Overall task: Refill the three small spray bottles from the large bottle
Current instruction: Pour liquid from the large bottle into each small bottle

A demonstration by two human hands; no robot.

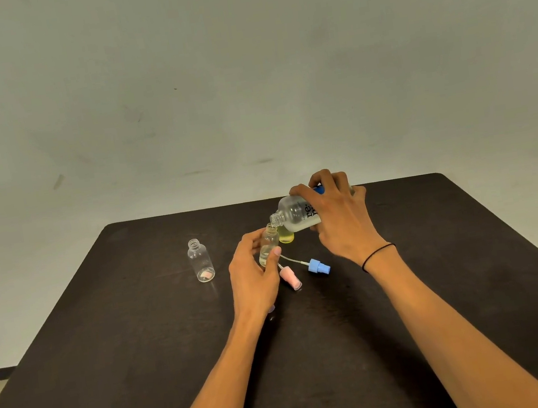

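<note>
You are pouring right now: your right hand (335, 218) is wrapping its fingers around the large bottle (297, 215), tipping it nearly flat so its open neck is meeting the mouth of the small bottle (269, 245) that your left hand (253, 275) is steadying, fingers curled round its body. That small bottle is standing near the middle of the bench (473, 244) and is showing a little clear liquid low down, so this fill looks only just begun.

Just behind it, a yellowish bottle (286, 236) is sitting half hidden under the large one; it appears to hold liquid already, so it is probably the one finished. Off to your left, well apart, the third small bottle (201, 261) is standing open and looks empty apart from something pale at its base.

Two spray tops, one pink (290, 278) and one blue (318, 267), are lying loose on the bench near your left hand. So, by my reading, one fill is under way, one is waiting, and the caps are yet to go back on.
</note>
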